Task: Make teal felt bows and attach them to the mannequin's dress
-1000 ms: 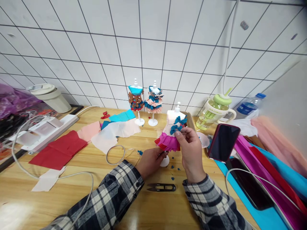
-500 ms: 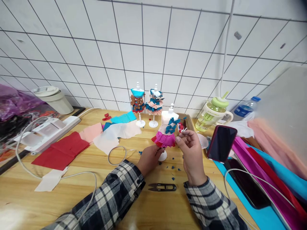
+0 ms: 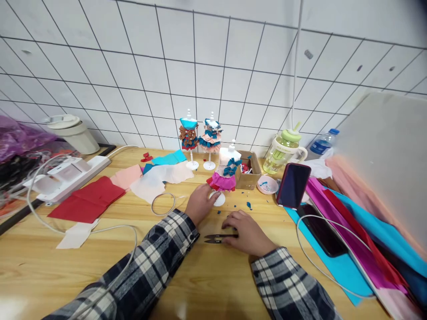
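A miniature dress form (image 3: 228, 160) with a white bodice, teal bows and a magenta and red ruffled skirt stands on a round white base (image 3: 218, 199). My left hand (image 3: 201, 203) is closed at the left of that base, its thumb over the rim; some of its fingers are hidden. Black thread snips (image 3: 213, 238) lie on the table, blades pointing left. Over their handle end, my right hand (image 3: 247, 232) has its thumb and fingers closed around them. Small teal scraps (image 3: 248, 205) are scattered by the base.
Two dressed forms (image 3: 188, 135) stand behind, beside a cardboard box (image 3: 248, 181) and a small bowl (image 3: 267, 185). A propped phone (image 3: 293, 185), green-lidded cup (image 3: 283, 151) and fabric strips (image 3: 347, 231) occupy the right. Leftward are red cloth (image 3: 86, 200), a cable and a power strip (image 3: 71, 180).
My right hand has left the skirt and come down onto the thread snips. My left hand has lowered from beneath the skirt to the base. The view has shifted slightly right.
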Motion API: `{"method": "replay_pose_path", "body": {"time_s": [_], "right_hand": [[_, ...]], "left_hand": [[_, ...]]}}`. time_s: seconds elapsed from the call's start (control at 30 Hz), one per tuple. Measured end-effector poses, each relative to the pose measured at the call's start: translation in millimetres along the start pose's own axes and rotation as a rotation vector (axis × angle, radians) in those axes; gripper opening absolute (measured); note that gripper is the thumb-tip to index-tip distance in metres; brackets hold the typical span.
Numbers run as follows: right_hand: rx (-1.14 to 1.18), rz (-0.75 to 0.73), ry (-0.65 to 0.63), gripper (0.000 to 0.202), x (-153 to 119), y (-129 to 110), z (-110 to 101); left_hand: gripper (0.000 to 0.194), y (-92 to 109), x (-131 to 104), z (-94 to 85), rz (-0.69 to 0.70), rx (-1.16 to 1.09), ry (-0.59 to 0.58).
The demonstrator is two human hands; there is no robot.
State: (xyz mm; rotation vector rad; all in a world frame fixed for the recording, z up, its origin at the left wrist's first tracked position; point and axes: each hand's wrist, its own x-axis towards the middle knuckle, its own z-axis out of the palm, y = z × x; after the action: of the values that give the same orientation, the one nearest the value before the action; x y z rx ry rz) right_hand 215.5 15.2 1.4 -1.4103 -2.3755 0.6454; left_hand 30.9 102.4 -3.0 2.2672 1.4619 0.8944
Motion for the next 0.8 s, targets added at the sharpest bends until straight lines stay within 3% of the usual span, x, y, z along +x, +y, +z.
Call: {"method": "replay_pose_path", "body": {"time_s": [0.17,0.27,0.37,0.5,0.57,0.7,0.8], "right_hand": [[-0.051,0.046,0.033,0.015,1.2,-2.1,5.0],[-0.052,0.103,0.054,0.011,-2.1,-4.9,5.5],[-0.018,0.079,0.072,0.009,-4.2,-20.3,12.5],[-0.042,0.072,0.078,0.013,-1.6,-48.1,29.1],[-0.131,0.148,0.075,0.011,-0.5,-51.4,31.7],[-0.286,0.424,0.132,0.02,-6.7,-29.4,17.2],[-0.3,0.545,0.159,0.018,-16.2,-9.2,2.5]], "left_hand": [[0.034,-24.0,-29.2,-46.3,-0.067,0.168,0.056],[0.035,-46.3,-53.7,-77.7,-0.112,0.337,-0.006],[0.039,-62.2,-71.7,-96.1,-0.168,0.433,-0.09],[0.03,-68.3,-76.9,-98.3,-0.136,0.421,-0.205],[0.023,-68.2,-75.2,-96.5,-0.107,0.409,-0.239],[0.019,-67.5,-74.1,-98.3,-0.115,0.446,-0.25],[0.021,-64.0,-76.4,-100.4,-0.176,0.547,-0.145]]}}
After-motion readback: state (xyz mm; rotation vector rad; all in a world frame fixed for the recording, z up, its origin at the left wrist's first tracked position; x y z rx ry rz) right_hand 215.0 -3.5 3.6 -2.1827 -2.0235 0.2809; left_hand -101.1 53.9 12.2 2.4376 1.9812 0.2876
